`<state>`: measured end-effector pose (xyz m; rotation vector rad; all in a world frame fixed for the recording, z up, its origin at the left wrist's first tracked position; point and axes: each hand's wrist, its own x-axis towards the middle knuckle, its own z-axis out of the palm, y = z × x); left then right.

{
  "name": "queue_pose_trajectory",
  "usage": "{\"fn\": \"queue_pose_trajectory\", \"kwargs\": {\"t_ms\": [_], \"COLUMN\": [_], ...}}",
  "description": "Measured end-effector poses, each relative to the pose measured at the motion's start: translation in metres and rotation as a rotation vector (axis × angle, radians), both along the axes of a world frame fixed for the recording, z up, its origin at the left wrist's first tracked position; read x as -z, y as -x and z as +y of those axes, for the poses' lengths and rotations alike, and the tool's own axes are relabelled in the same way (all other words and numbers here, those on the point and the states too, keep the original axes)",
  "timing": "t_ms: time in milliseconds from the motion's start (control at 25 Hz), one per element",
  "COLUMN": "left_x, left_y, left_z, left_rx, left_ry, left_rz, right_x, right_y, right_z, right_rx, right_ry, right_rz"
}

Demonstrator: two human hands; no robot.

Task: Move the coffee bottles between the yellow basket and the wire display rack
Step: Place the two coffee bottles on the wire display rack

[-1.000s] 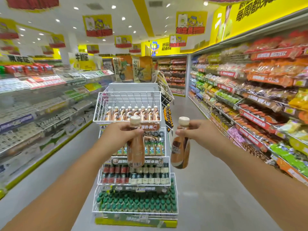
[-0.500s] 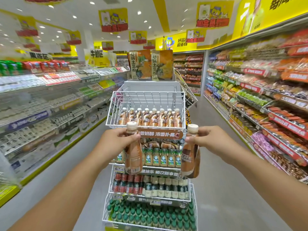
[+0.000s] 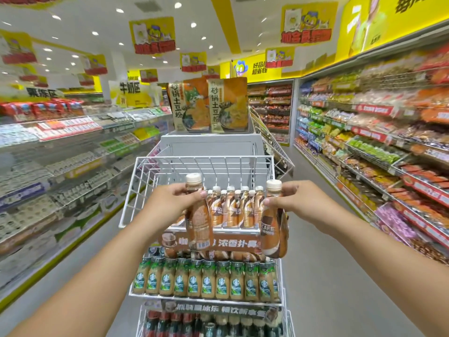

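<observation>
My left hand grips a brown coffee bottle by its neck, just under the cream cap. My right hand holds a second coffee bottle labelled CAFE the same way. Both bottles hang upright in front of the top tier of the white wire display rack. A row of several matching coffee bottles stands at the front right of that tier, between my two bottles. The tier's back and left part is bare wire. The yellow basket is out of view.
Lower rack tiers carry green-labelled bottles and dark bottles. Two orange snack bags stand on top behind the rack. Stocked store shelves line the left and right sides, with grey floor aisles beside the rack.
I have stepped closer to the rack, which now looms larger. Both hands have risen with their bottles from the lower tiers up to the top tier's front edge.
</observation>
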<state>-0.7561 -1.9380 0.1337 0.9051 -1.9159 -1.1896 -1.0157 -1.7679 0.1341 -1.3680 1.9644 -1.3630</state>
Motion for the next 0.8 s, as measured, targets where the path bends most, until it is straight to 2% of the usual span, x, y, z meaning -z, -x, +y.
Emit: {"fn": "queue_pose_trajectory", "kwargs": {"t_ms": [320,560,800], "left_x": [0.023,0.044,0.073], "left_y": [0.096,0.147,0.188], "left_z": [-0.08,-0.135,-0.172], "left_rx": [0.156,0.258,0.352], "left_ry": [-0.068,-0.106,-0.168], "left_rz": [-0.034,-0.076,-0.148], "right_x": [0.007,0.03,0.058], "right_y": [0.034,0.047,0.069], "right_z": [-0.089,-0.152,-0.187], "right_rx": [0.073,0.182,0.293], "right_ry": [0.003,-0.119,-0.212], "right_rz": [-0.016,0.021,-0.028]}}
